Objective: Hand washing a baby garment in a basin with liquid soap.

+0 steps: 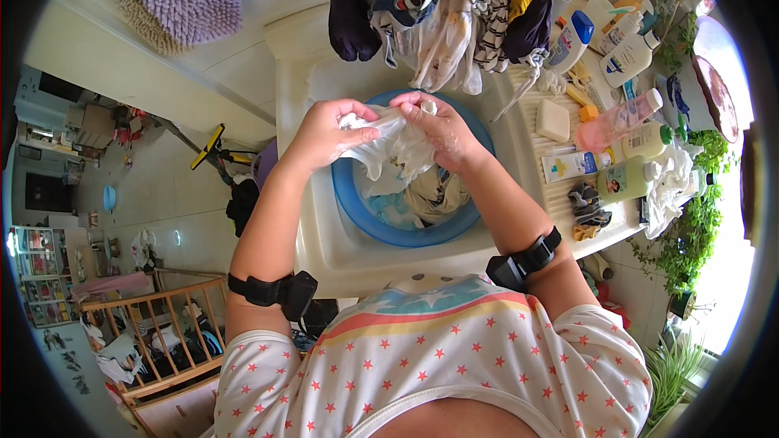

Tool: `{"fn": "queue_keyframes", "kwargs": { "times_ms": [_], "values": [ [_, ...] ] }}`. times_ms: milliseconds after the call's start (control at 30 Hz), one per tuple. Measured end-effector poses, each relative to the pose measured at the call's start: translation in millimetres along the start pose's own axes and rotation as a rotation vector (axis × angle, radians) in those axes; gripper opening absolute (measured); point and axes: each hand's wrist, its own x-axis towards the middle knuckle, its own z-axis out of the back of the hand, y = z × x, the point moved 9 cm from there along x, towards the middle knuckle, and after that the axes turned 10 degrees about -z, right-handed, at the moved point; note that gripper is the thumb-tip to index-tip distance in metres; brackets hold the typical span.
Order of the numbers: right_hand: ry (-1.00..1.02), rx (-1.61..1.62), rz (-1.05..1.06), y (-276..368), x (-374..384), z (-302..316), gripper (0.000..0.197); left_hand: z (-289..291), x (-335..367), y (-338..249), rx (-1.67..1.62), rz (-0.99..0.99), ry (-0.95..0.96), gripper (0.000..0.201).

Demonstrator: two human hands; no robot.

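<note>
A thin, wet white cloth (395,144) is stretched between my two hands over a round blue basin (357,219). My left hand (337,131) pinches its left end between thumb and fingers. My right hand (445,134) is closed on the right end, where a bunched bit of cloth pokes up between the fingers; suds show on this hand. Below, the basin holds wet laundry (436,197), with beige and light blue pieces in view. It stands inside a white sink (312,235). What lies under the raised cloth is partly hidden.
Clothes (438,0) hang bunched over the sink's far side. On the right ledge are a white soap bar (553,120), a tube (570,165), a pink bottle (621,122) and several other bottles. A wooden crib (162,332) stands on the left floor.
</note>
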Motion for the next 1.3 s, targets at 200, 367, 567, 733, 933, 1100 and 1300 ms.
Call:
{"fn": "queue_keyframes", "kwargs": {
  "times_ms": [200,367,567,733,933,1100,1300],
  "values": [
    [-0.027,-0.056,-0.022,0,-3,0,0.022,7,3,-5,-0.032,-0.095,-0.081,0.011],
    [-0.112,-0.383,0.025,4,0,4,0.020,9,1,-1,-0.155,-0.052,-0.129,0.012],
    [-0.166,-0.307,0.101,4,3,18,0.019,9,2,7,-0.302,-0.105,-0.240,0.014],
    [-0.173,-0.242,0.063,-5,9,33,0.022,8,3,19,-0.332,-0.070,-0.299,0.013],
    [-0.032,-0.354,0.130,5,-1,4,0.026,6,6,23,-0.428,-0.091,-0.361,0.012],
    [-0.021,-0.366,0.086,6,-5,3,0.032,3,6,22,-0.410,-0.071,-0.375,0.012],
    [-0.006,-0.329,0.053,7,-4,0,0.026,3,5,15,-0.325,-0.105,-0.411,0.010]
  ]
}}
